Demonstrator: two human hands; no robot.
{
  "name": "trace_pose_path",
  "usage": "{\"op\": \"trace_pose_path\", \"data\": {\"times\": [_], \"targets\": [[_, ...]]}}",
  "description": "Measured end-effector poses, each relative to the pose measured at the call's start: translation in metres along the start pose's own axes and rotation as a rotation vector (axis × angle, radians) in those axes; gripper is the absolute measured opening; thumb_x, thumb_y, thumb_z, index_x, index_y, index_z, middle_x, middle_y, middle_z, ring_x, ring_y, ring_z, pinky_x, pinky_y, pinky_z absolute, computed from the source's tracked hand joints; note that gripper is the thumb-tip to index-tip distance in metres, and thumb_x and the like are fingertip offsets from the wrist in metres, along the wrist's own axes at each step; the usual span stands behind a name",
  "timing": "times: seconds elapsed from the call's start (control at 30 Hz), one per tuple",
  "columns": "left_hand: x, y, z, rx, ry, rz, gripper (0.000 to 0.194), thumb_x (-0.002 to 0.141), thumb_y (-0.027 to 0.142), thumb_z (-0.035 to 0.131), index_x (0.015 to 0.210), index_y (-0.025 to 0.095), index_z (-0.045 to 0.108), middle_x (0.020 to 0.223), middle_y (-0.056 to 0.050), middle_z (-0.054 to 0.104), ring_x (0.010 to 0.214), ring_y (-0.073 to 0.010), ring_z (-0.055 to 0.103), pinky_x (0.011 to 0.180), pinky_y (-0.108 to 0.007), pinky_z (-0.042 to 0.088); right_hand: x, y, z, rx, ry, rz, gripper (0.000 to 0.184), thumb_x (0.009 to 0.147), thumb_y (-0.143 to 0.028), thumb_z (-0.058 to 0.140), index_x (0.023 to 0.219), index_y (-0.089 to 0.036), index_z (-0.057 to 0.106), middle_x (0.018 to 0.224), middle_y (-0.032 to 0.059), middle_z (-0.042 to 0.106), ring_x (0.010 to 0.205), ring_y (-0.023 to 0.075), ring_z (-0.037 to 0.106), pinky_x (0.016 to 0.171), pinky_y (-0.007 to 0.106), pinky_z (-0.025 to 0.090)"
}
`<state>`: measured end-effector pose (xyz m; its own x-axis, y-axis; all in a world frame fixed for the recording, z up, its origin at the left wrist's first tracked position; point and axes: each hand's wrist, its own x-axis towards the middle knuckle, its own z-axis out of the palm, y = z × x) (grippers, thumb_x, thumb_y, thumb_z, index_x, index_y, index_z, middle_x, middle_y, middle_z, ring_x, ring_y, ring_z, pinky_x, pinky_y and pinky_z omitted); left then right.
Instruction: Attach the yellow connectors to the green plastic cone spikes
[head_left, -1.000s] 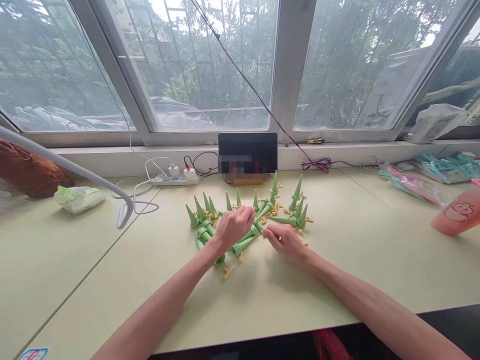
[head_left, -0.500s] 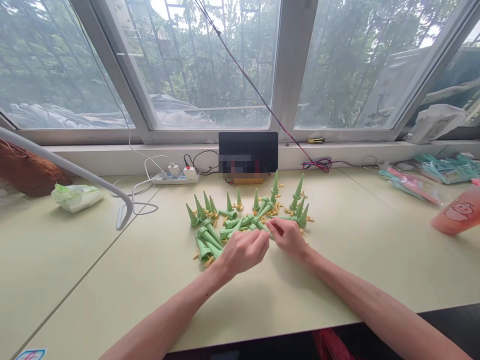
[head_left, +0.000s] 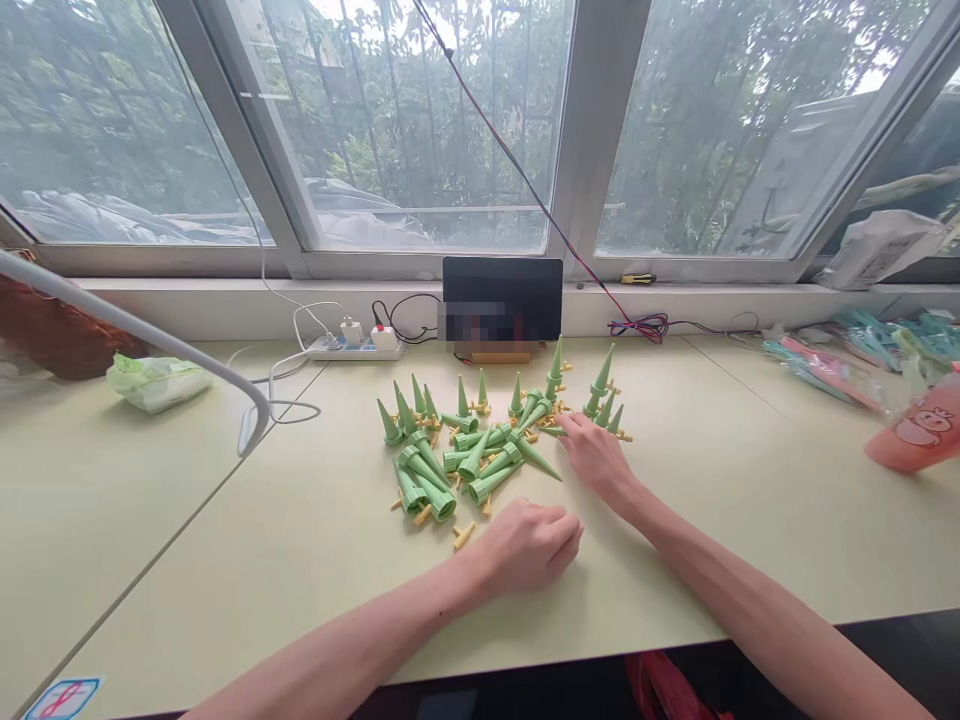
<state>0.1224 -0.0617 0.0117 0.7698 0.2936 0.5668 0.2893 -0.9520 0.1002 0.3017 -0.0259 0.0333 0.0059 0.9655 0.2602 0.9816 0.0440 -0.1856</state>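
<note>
Bright windows [head_left: 405,130] cast soft shadows, edges stretched (foliage [head_left: 667,150] perhaps unfocused).

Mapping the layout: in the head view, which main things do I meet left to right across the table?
Pale green packet, leftmost upright green cone, nearest yellow piece, left hand, right hand, pink bottle.

No words or numbers are showing clearly enough to read. A sticker [head_left: 63,699] on the tabletop [head_left: 225,560] is bearing a pink looped mark inside a blue border, a pink bottle [head_left: 892,452] is carrying a cartoon figure [head_left: 924,427], and blurred blocks are partly covering the dark screen [head_left: 521,285].
</note>
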Motion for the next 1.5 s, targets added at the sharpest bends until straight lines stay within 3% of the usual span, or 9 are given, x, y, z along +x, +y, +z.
{"op": "trace_pose_path", "data": {"times": [0.3,0.6,0.8,0.93,1.03,1.2,1.33,1.5], "targets": [[0.002,-0.001,0.001,-0.068,-0.031,-0.042,0.03,0.093,0.016,0.044,0.064,0.018,0.04,0.054,0.004,0.042,0.046,-0.0095,0.03,0.046,-0.028,0.016,0.002,0.001,0.001,-0.063,-0.1,0.015,0.027,0.098,-0.011,0.045,0.118,-0.021,0.061,0.107,0.008,0.064,0.079,0.0197,0.066,0.06,0.027,0.034],[0.006,-0.002,-0.002,-0.108,-0.031,-0.089,0.034,0.095,0.017,0.043,0.061,0.019,0.043,0.053,0.003,0.043,0.046,-0.0106,0.031,0.047,-0.028,0.022,0.002,0.006,0.011,-0.024,-0.004,-0.049,0.026,0.096,-0.008,0.048,0.111,-0.022,0.065,0.101,0.0077,0.064,0.067,0.0171,0.064,0.054,0.027,0.031],[0.006,-0.006,0.002,-0.183,0.047,-0.163,0.032,0.094,0.017,0.044,0.062,0.019,0.044,0.055,0.003,0.047,0.047,-0.01,0.036,0.052,-0.026,0.031,-0.002,0.003,0.008,0.07,0.056,-0.073,0.024,0.094,-0.008,0.05,0.106,-0.022,0.066,0.094,0.0061,0.062,0.063,0.0145,0.062,0.055,0.025,0.035],[0.008,-0.007,0.001,-0.24,0.116,-0.244,0.03,0.094,0.017,0.046,0.064,0.019,0.046,0.058,0.002,0.05,0.052,-0.0109,0.043,0.054,-0.025,0.034,-0.004,0.0,0.004,0.057,0.075,-0.073,0.031,0.093,-0.003,0.045,0.107,-0.021,0.066,0.097,0.0059,0.061,0.061,0.0131,0.059,0.051,0.024,0.031],[0.01,-0.006,-0.002,-0.309,0.137,-0.335,0.024,0.095,0.016,0.046,0.072,0.018,0.052,0.064,0.001,0.054,0.057,-0.0111,0.047,0.057,-0.025,0.037,-0.004,-0.002,0.005,0.149,0.164,-0.106,0.026,0.097,-0.009,0.044,0.105,-0.019,0.066,0.096,0.0058,0.06,0.06,0.0132,0.057,0.049,0.024,0.031],[0.012,-0.006,-0.005,-0.421,0.237,-0.515,0.009,0.097,0.02,0.048,0.102,0.018,0.056,0.09,-0.002,0.062,0.054,-0.0076,0.047,0.057,-0.024,0.043,-0.009,-0.011,0.001,0.526,0.41,-0.235,0.018,0.102,-0.022,0.044,0.103,-0.019,0.062,0.093,0.0069,0.062,0.067,0.0156,0.058,0.059,0.026,0.045],[0.013,-0.007,-0.005,-0.519,0.305,-0.603,0.024,0.095,0.024,0.052,0.119,0.019,0.049,0.111,-0.008,0.062,0.053,-0.0057,0.05,0.053,-0.023,0.046,-0.016,-0.02,-0.003,0.664,0.433,-0.261,0.019,0.103,-0.029,0.044,0.096,-0.02,0.06,0.089,0.006,0.063,0.057,0.0129,0.052,0.056,0.027,0.046],[0.015,-0.006,-0.008,-0.615,0.236,-0.639,0.035,0.094,0.026,0.055,0.127,0.021,0.046,0.118,-0.009,0.062,0.05,-0.0037,0.051,0.048,-0.021,0.045,-0.019,-0.021,0.001,0.784,0.419,-0.222,0.018,0.1,-0.033,0.05,0.093,-0.02,0.06,0.082,0.0041,0.065,0.056,0.0131,0.06,0.052,0.026,0.048]]}}
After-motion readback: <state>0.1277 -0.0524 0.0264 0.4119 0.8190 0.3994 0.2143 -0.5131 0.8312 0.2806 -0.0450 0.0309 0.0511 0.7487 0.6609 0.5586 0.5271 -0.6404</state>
